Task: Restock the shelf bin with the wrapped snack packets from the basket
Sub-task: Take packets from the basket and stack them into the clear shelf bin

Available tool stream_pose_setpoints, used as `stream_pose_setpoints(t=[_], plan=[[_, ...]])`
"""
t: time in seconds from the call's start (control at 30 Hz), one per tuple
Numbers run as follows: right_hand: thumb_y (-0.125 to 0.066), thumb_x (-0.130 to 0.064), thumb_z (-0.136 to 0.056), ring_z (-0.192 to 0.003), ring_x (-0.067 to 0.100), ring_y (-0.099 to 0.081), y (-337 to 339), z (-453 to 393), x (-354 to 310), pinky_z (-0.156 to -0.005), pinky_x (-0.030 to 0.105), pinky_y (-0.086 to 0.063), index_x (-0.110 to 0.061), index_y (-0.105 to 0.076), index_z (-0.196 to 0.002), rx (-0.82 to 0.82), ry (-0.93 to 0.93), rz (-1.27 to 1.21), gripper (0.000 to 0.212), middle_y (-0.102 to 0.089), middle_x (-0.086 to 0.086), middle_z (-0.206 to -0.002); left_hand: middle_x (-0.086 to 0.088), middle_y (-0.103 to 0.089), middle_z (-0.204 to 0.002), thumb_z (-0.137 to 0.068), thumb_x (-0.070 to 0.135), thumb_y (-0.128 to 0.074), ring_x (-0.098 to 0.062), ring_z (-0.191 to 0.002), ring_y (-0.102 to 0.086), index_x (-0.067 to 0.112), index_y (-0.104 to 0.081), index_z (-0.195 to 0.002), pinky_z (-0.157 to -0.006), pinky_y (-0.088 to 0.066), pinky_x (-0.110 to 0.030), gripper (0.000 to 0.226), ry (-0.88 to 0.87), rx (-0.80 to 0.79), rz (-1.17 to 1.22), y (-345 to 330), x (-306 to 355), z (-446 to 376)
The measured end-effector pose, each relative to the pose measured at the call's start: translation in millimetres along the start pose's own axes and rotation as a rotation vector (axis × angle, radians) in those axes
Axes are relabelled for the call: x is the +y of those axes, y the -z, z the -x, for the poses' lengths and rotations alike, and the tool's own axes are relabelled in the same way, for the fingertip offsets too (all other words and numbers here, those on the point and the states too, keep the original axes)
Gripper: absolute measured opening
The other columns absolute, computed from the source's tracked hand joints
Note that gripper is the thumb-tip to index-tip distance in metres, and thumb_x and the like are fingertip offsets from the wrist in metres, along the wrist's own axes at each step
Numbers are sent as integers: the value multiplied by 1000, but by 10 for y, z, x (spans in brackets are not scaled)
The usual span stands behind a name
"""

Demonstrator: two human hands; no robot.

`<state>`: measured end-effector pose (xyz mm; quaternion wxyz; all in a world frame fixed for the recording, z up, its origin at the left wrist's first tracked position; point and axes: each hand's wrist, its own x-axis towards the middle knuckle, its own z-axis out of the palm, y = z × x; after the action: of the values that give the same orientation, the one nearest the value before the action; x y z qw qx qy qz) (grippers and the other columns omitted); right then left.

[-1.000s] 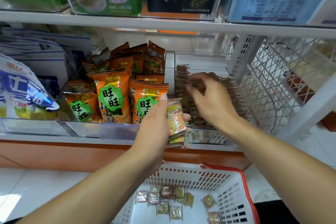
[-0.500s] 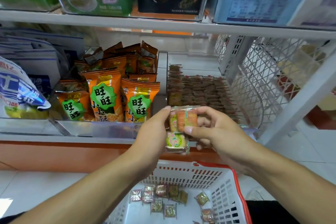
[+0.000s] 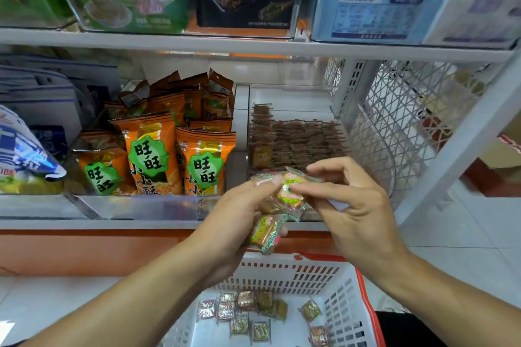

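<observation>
the left hand (image 3: 239, 217) is clutching a small stack of snack packets (image 3: 267, 229) just in front of the shelf bin (image 3: 296, 138). the right hand (image 3: 346, 205), nearer the bin, is pinching the top packet (image 3: 290, 191), with the bin lying straight ahead and slightly above.

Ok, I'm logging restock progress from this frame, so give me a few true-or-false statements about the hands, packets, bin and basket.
1. The left hand holds several wrapped snack packets. True.
2. The right hand is reaching into the basket. False: it is up in front of the shelf, pinching the top packet of the left hand's stack.
3. The basket is empty. False: loose packets lie on its floor.
4. The shelf bin already holds rows of packets. True.
</observation>
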<state>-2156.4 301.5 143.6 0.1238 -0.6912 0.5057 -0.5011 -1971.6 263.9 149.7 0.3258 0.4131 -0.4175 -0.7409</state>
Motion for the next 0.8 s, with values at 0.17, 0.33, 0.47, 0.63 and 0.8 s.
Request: stream_pose_setpoints(t=[0.17, 0.33, 0.47, 0.63, 0.8], plan=[[-54, 15, -89, -112, 11, -63, 12, 21, 34, -87, 25, -54, -35, -79, -107, -92, -140, -114, 59, -67, -14, -115, -8, -76, -88, -81, 33, -73, -14, -57, -64, 15, -71, -118, -41, -44, -19, 41, -35, 11, -32, -20, -13, -3], [-82, -17, -82, -105, 9, -69, -44, -3, -29, -84, 24, -58, -33, -65, -125, -137, -396, -473, 49, -71, -9, -115, -18, -76, -108, -95, 24, -67, -17, -68, -65, 16, -70, -121, -56, -53, -23, 28, -53, -13, -104, -15, -40, 4], [-85, -22, -68, -91, 12, -70, 29, -61, -11, -79, 30, -60, -32, -64, -128, -249, -501, -334, 64, -71, -6, -115, -15, -76, -112, -93, 52, -57, -32, -104, -72, 17, -76, -114, -93, -54, -41, 45, 8, -61, -175, -4, -75, -48], [-88, -13, -73, -109, -1, -66, 142, -128, 5, -96, 22, -52, -34, -68, -126, -469, -462, -158, 60, -72, -13, -119, -12, -76, -116, -94, 67, -48, -31, -111, -72, 18, -75, -118, -107, -49, -55, 61, 116, -81, -147, 9, -145, -95], [-88, -12, -73, -103, 6, -67, 188, -132, 37, -92, 26, -54, -35, -72, -118, -404, -439, -99, 52, -70, -10, -110, -22, -72, -119, -99, 10, -40, -30, -87, -74, 16, -78, -96, -87, -53, -52, 39, 58, 98, -90, -27, -105, -203]])
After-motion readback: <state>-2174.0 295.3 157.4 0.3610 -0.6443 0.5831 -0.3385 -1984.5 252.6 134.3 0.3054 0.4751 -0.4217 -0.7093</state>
